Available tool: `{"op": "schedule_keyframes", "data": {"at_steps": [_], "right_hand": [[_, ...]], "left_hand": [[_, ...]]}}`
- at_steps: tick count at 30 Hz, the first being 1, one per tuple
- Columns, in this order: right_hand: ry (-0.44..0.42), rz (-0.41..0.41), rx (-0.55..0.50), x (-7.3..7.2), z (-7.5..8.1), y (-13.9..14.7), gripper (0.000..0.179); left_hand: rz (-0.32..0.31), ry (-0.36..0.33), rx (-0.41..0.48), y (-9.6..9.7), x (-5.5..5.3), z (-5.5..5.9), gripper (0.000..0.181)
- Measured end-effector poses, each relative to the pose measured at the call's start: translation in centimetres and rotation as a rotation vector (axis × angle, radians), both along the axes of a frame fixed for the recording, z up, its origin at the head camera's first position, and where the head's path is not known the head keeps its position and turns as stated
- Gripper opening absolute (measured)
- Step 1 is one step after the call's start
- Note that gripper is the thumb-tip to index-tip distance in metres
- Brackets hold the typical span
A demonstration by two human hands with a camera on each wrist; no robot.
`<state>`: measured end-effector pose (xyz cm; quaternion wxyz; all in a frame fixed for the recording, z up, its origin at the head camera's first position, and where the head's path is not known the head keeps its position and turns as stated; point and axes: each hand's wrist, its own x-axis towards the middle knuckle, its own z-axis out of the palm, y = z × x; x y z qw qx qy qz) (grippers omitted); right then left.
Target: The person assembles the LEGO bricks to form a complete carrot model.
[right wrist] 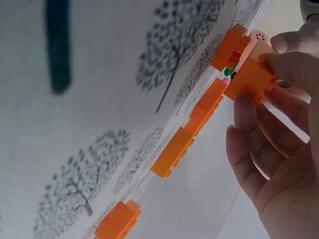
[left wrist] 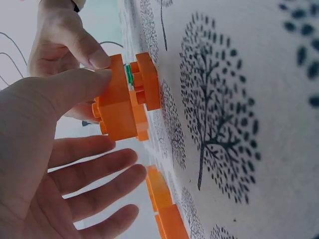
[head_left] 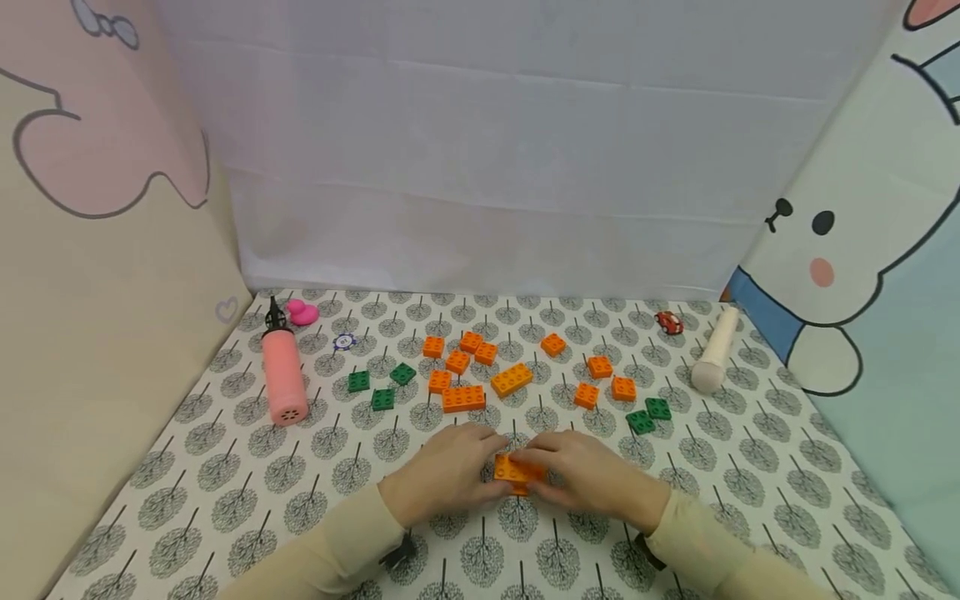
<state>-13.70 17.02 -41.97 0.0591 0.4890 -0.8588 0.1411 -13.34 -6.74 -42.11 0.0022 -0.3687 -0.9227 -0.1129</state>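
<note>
Both hands meet at the near middle of the table around an orange toy brick (head_left: 512, 470), studs facing up in the head view. My left hand (head_left: 453, 467) pinches it with its thumb on one side, the other fingers spread in the left wrist view. From the opposite side my right hand (head_left: 588, 467) grips it with thumb and fingers. In the left wrist view the held brick (left wrist: 118, 117) is raised over another orange brick (left wrist: 152, 82), which lies on the tablecloth with its studs toward it; a gap shows between them. My fingers hide part of the held brick.
Beyond the hands lie several loose orange bricks (head_left: 463, 398) and a yellow-orange long brick (head_left: 512, 380). Green bricks (head_left: 383, 399) sit left and right. Farther out are a pink pump (head_left: 284, 379), pink duck (head_left: 303, 313), red toy car (head_left: 669, 322) and white stick (head_left: 716, 350).
</note>
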Motion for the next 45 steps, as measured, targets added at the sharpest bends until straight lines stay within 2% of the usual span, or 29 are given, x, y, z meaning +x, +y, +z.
{"op": "schedule_keyframes", "data": {"at_steps": [4,8,16,20,26,31,35,39,45], "right_hand": [[-0.006,0.012,-0.015,0.2,-0.2,-0.2,0.041],[-0.007,0.013,-0.011,0.2,-0.5,-0.2,0.041],[-0.035,0.01,-0.012,0.3,-0.2,0.0,0.04],[-0.11,0.009,-0.021,0.2,0.0,0.0,0.039],[-0.229,-0.025,-0.028,0.1,0.1,-0.1,0.041],[-0.292,-0.036,-0.032,0.1,0.2,-0.1,0.041],[-0.305,-0.032,-0.037,0.1,0.3,-0.2,0.04],[-0.301,-0.019,-0.056,0.2,0.2,-0.2,0.04],[-0.301,-0.047,-0.084,0.3,-0.1,-0.1,0.04]], "left_hand": [[-0.045,0.02,0.011,0.1,-0.2,-0.1,0.039],[-0.064,0.003,0.015,0.3,-0.4,-0.1,0.029],[-0.046,-0.053,0.029,0.5,-0.3,-0.2,0.032],[-0.035,-0.09,0.03,0.6,-0.4,-0.1,0.033],[-0.034,-0.132,0.046,0.8,-0.5,0.0,0.026],[-0.027,-0.184,0.044,1.0,-0.6,0.4,0.021],[-0.029,-0.225,0.033,1.2,-0.7,0.8,0.019],[-0.034,-0.236,0.035,1.2,-0.8,0.9,0.021],[-0.036,-0.195,0.043,1.2,-0.8,0.6,0.022]]}}
